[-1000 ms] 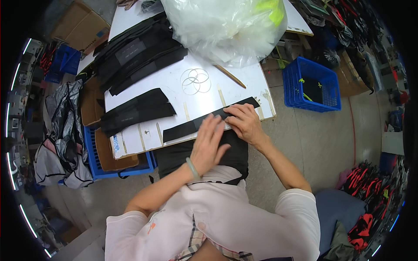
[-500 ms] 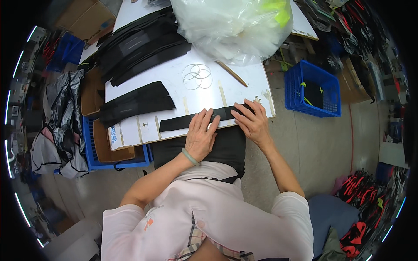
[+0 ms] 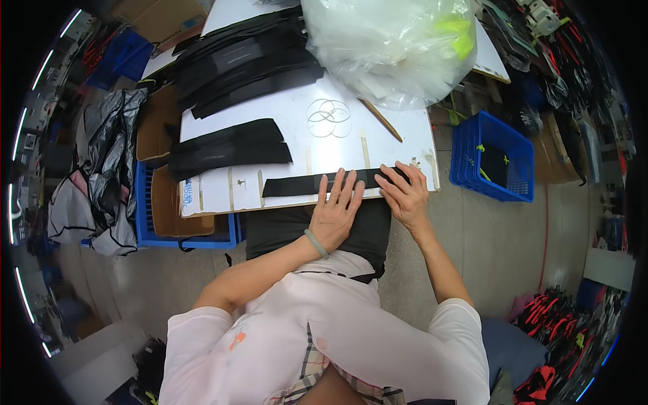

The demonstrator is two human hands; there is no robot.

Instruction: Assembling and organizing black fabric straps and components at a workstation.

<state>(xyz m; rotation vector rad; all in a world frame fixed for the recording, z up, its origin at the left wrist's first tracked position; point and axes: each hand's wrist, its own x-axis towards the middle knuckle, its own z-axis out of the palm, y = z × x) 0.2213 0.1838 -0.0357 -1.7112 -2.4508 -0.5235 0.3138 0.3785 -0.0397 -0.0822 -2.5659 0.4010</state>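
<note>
Hands, two: left hand (image 3: 334, 214), laid flat with fingers spread over the middle of the strip, grasping nothing; right hand (image 3: 410, 199), fingers fanned over the strip's right end, likewise unclenched, though whether its thumb pinches the edge cannot be told; black strip (image 3: 289, 187), one, long and narrow, lying along the near edge of the white table (image 3: 337, 156), presumably set there for easy reach, the two palms-down contacts probably serving to keep it flat and straight; black panel (image 3: 229, 151), one, wider, lying apart to the left, perhaps to leave the working edge free; black pieces (image 3: 250, 62), one overlapping pile at far left, number not countable, likely heaped there as stock within reach; thin rings (image 3: 329, 119), apparently four, interlaced in outline on the tabletop beyond the strip; pointed wooden-coloured stick (image 3: 383, 121), one, slantwise, right of the rings; clear plastic bag (image 3: 391, 47), one, bulging, at the far side, seemingly out of the hands' way; blue crates, two beside the table: right crate (image 3: 466, 152), on the floor; left crate (image 3: 142, 223), partly under the tabletop, cardboard inside
</note>
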